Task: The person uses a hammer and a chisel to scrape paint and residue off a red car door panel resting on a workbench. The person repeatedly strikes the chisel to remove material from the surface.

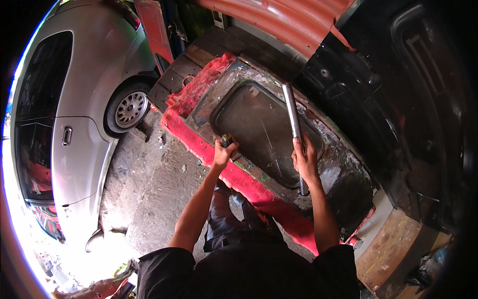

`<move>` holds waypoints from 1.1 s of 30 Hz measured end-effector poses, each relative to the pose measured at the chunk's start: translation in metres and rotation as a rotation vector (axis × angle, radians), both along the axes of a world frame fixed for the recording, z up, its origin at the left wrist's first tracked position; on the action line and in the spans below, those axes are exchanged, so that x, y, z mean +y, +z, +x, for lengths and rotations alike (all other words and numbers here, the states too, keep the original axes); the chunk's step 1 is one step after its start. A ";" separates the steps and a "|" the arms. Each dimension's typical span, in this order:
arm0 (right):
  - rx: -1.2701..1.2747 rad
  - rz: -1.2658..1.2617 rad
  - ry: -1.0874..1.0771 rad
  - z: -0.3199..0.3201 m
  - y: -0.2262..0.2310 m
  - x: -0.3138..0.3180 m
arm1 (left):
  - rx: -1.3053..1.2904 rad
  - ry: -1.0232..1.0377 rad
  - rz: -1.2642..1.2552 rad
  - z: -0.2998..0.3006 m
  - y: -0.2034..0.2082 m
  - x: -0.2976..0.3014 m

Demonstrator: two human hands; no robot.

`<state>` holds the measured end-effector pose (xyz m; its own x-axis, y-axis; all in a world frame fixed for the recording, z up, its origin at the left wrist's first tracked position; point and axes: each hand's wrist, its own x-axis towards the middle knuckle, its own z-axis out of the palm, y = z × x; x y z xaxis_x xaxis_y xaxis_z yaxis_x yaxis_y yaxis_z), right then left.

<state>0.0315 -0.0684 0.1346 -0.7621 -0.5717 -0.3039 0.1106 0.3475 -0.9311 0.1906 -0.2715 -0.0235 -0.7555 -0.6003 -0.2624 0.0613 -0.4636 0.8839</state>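
Note:
My right hand [306, 157] is closed round a long shiny metal bar [291, 109], held aslant above a worn body panel [318, 174]. One end of the bar points away from me; the other shows below the hand. Near the panel's left edge, my left hand [222, 152] grips a short dark piece with a brownish round end [227, 139]. Its lower part is hidden by the fingers, so I cannot tell its kind. The panel has a rounded, sunken middle and patches of flaked paint. Beneath it lies a red cloth [182, 133].
A silver car [87, 74] with a wheel [131, 109] stands to the left on the rough concrete floor [149, 184]. Large black body panels [368, 99] rise at the right. Wooden boards [391, 246] lie at the lower right; a red corrugated sheet [289, 20] is behind.

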 end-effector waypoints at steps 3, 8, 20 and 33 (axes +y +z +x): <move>-0.029 0.001 -0.003 0.009 -0.010 0.008 | 0.068 0.081 0.043 0.002 0.020 -0.002; -0.122 -0.001 0.014 0.044 -0.038 0.026 | 0.349 0.146 0.189 0.034 0.018 -0.011; -0.259 0.025 -0.062 0.107 -0.065 0.031 | 0.246 0.307 0.042 0.080 0.046 -0.043; -0.308 -0.033 -0.334 0.192 -0.083 -0.005 | 0.272 -0.207 -0.036 0.056 0.018 -0.070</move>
